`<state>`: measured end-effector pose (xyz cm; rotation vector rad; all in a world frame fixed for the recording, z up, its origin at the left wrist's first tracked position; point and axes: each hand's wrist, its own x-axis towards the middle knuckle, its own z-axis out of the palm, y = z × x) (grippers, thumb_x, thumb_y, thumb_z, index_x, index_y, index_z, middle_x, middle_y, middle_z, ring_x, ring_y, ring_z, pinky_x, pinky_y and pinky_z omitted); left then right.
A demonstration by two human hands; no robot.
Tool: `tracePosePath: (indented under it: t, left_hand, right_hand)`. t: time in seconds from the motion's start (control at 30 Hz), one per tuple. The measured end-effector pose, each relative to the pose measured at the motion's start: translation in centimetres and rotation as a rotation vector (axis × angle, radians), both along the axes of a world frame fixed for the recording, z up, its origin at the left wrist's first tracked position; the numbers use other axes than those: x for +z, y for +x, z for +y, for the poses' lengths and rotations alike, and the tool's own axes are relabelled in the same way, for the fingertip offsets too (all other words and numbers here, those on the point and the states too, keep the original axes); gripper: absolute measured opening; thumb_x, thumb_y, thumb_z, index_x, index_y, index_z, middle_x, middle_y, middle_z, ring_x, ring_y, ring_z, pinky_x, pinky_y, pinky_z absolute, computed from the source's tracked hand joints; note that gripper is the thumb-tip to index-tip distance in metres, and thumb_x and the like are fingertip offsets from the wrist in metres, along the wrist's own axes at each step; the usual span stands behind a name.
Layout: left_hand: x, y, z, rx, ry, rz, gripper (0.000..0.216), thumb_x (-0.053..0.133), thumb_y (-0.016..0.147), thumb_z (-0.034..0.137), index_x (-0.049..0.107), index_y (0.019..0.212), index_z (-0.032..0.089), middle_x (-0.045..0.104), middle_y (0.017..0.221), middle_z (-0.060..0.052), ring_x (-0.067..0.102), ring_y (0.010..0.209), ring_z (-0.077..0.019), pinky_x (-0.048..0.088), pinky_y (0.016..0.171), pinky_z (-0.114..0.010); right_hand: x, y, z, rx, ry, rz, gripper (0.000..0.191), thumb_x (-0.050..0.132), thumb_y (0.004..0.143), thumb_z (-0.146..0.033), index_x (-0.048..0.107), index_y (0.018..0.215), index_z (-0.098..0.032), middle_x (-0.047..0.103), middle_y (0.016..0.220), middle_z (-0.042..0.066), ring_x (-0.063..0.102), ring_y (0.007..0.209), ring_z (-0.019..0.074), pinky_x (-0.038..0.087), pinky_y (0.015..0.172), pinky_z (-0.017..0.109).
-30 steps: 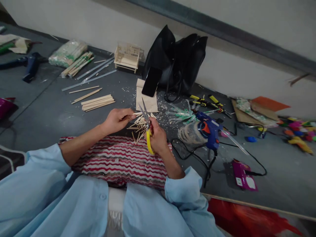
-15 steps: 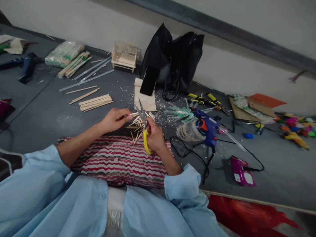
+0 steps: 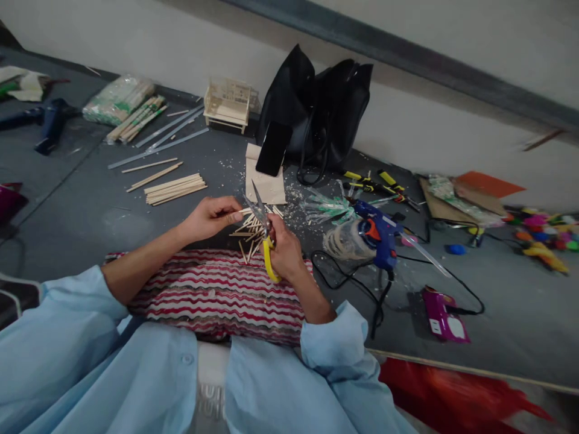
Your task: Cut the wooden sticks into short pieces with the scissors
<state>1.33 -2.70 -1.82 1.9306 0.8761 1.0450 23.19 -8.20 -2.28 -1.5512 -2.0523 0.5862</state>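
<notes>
Little has shifted since the earlier frame: both hands stay over the grey floor (image 3: 90,211), beyond the red-and-white striped cloth (image 3: 217,289). Right of them lies the blue hot-glue gun (image 3: 377,232). The right hand (image 3: 284,250) has its fingers clamped on yellow-handled scissors (image 3: 265,238), blades apart. The left hand (image 3: 210,217) pinches a thin wooden stick (image 3: 245,210) at the blades, above the pile of cut sticks (image 3: 253,232).

Hobby craft corner on a grey floor (image 3: 81,211) against a plain wall. Blue glue gun (image 3: 377,232) at 2 o'clock, wooden stick bundles (image 3: 174,188) at 10, small stick-built model (image 3: 227,103) at 11, pliers (image 3: 384,184) and coloured scraps (image 3: 545,235) at 3.
</notes>
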Motion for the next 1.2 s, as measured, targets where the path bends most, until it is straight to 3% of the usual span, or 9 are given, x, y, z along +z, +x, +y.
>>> tracePosePath:
  t: [0.23, 0.47, 0.9, 1.2]
  left_hand:
    - [0.06, -0.35, 0.47, -0.17, -0.185, -0.121, 0.037, 0.066, 0.084, 0.048, 0.066, 0.077, 0.011, 0.053, 0.062, 0.002, 0.042, 0.054, -0.0064, 0.034, 0.051, -0.018]
    - [-0.1, -0.36, 0.56, -0.211, -0.295, -0.173, 0.039, 0.069, 0.08, 0.049, 0.065, 0.076, 0.011, 0.054, 0.06, 0.002, 0.043, 0.054, -0.0063, 0.036, 0.051, -0.018]
    - [0.24, -0.27, 0.34, -0.171, -0.238, -0.124, 0.041, 0.067, 0.081, 0.052, 0.064, 0.076, 0.012, 0.051, 0.059, 0.002, 0.042, 0.053, -0.0069, 0.035, 0.05, -0.018]
    - [0.27, -0.97, 0.61, -0.14, -0.178, -0.019, 0.041, 0.062, 0.084, 0.052, 0.062, 0.076, 0.012, 0.048, 0.058, 0.003, 0.04, 0.052, -0.007, 0.031, 0.048, -0.018]
  right_hand:
    - [0.13, 0.01, -0.04, 0.051, 0.011, 0.027, 0.057, 0.053, 0.07, -0.018, 0.05, 0.127, -0.021, 0.065, 0.093, 0.004, 0.058, 0.077, 0.0187, 0.048, 0.074, 0.03]
    - [0.19, 0.12, -0.13, 0.081, -0.004, 0.043, 0.059, 0.053, 0.07, -0.018, 0.049, 0.128, -0.02, 0.064, 0.094, 0.004, 0.056, 0.077, 0.0177, 0.047, 0.075, 0.029]
    - [0.33, -0.05, -0.17, 0.069, -0.034, 0.023, 0.055, 0.052, 0.069, -0.019, 0.05, 0.124, -0.021, 0.063, 0.084, 0.001, 0.054, 0.069, 0.0172, 0.042, 0.065, 0.026]
    - [0.49, -0.54, 0.01, 0.016, -0.038, -0.129, 0.047, 0.051, 0.068, -0.019, 0.054, 0.115, -0.02, 0.06, 0.073, 0.0, 0.052, 0.06, 0.0174, 0.034, 0.057, 0.026]
